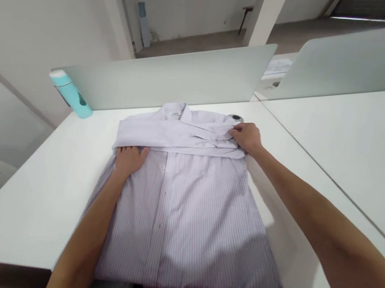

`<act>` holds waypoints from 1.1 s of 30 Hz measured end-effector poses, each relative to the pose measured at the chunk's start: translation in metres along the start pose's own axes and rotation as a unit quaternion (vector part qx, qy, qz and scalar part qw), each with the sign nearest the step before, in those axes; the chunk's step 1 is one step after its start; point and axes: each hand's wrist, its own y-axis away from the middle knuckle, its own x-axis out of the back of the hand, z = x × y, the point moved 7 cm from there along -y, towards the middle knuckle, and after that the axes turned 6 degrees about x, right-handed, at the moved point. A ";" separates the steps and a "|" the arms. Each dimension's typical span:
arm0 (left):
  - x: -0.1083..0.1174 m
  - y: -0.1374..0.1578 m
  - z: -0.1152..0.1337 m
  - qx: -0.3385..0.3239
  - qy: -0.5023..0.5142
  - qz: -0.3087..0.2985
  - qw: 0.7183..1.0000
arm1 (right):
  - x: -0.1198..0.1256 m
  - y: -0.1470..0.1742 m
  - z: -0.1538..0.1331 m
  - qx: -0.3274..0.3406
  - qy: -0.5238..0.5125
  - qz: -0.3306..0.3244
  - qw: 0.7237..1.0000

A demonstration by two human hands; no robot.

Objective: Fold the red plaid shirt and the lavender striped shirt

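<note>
A striped, pale lilac button-up shirt (200, 205) lies front up on the white table, its collar toward the divider and its hem at the near edge. Both sleeves are laid across the chest. My left hand (130, 159) rests on the shirt at the lower left edge of the crossed sleeves, its thumb spread and its fingertips partly under the cloth. With thumb and fingers, my right hand (248, 136) pinches the sleeve cloth at the right shoulder side.
A turquoise bottle (70, 94) with a white cap stands at the table's far left corner. Frosted dividers (173, 81) run along the back edge. Behind the shirt's right shoulder is a round grommet (236, 117). A seam separates the adjoining tabletop (359, 128) on the right.
</note>
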 end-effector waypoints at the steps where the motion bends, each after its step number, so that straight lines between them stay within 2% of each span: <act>1: 0.000 0.000 0.000 -0.002 -0.002 0.000 1.000 | -0.001 -0.001 0.001 -0.001 0.015 0.002 1.000; 5: 0.000 0.001 0.001 -0.008 0.003 -0.001 1.000 | -0.001 -0.001 0.003 -0.007 0.058 0.005 0.998; 7: 0.002 0.003 0.002 -0.003 0.003 0.020 1.000 | -0.001 -0.001 0.002 -0.006 0.066 0.001 0.998; 12: 0.026 0.018 -0.001 -0.022 0.019 0.169 0.985 | 0.002 0.001 -0.005 0.011 0.101 -0.023 0.995; 14: 0.038 0.024 -0.004 -0.048 0.041 0.229 0.971 | 0.007 0.007 -0.016 0.063 0.128 -0.005 0.990; 16: 0.048 0.030 -0.006 -0.077 0.061 0.282 0.954 | 0.012 0.017 -0.035 0.159 0.145 0.024 0.976; 18: 0.053 0.032 -0.006 -0.099 0.078 0.313 0.941 | 0.009 0.030 -0.059 0.262 0.150 0.022 0.953; 21: 0.048 0.028 -0.005 -0.111 0.092 0.287 0.947 | -0.009 0.043 -0.084 0.346 0.166 -0.043 0.923; 23: 0.037 0.023 -0.005 -0.099 0.090 0.228 0.964 | -0.022 0.041 -0.088 0.337 0.205 -0.086 0.915; 26: 0.023 0.018 -0.008 -0.057 0.075 0.155 0.983 | -0.037 0.028 -0.078 0.279 0.268 -0.135 0.912; 30: 0.021 0.016 -0.011 -0.027 0.063 0.145 0.987 | -0.042 0.015 -0.062 0.243 0.288 -0.162 0.912; 33: 0.023 0.018 -0.009 -0.024 0.075 0.138 0.987 | -0.039 0.018 -0.061 0.288 0.266 -0.144 0.908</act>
